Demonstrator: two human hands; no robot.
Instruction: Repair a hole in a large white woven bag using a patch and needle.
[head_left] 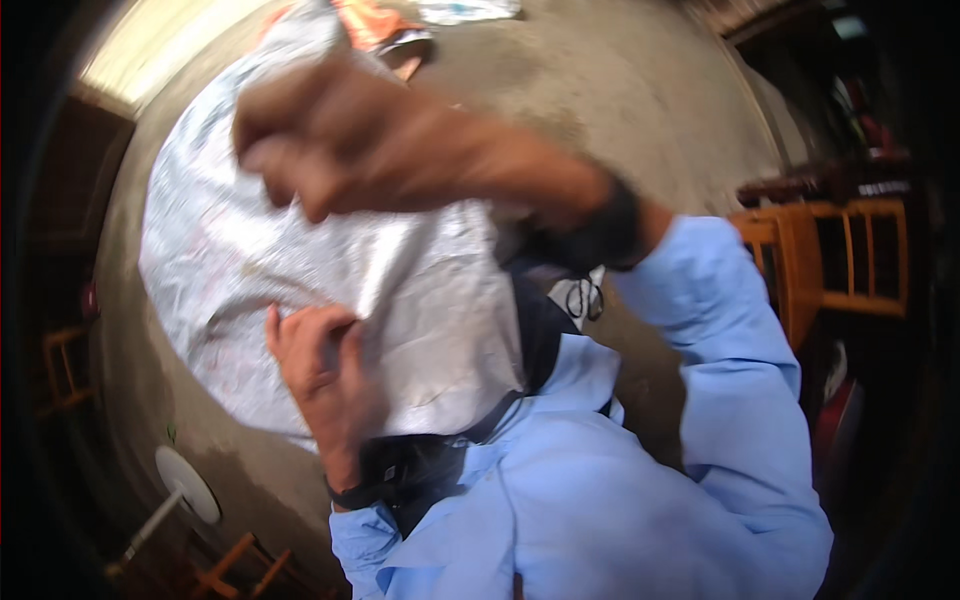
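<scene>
A large silvery-white plastic sheet, wrinkled and shiny, spreads over my lap and out onto the floor. My left hand is on its near left part, fingers bent against the material and closed on it; its fingertips are partly hidden. Above the sheet, my right arm reaches across from the right. My right hand is smeared by motion but shows a closed, fist-like shape. Whatever may be between its fingers is too blurred to make out.
An orange cloth lies beyond the sheet, with a white piece beside it. Wooden furniture stands at the right. At the lower left is a round white disc on a pole, near a wooden frame. The floor is concrete.
</scene>
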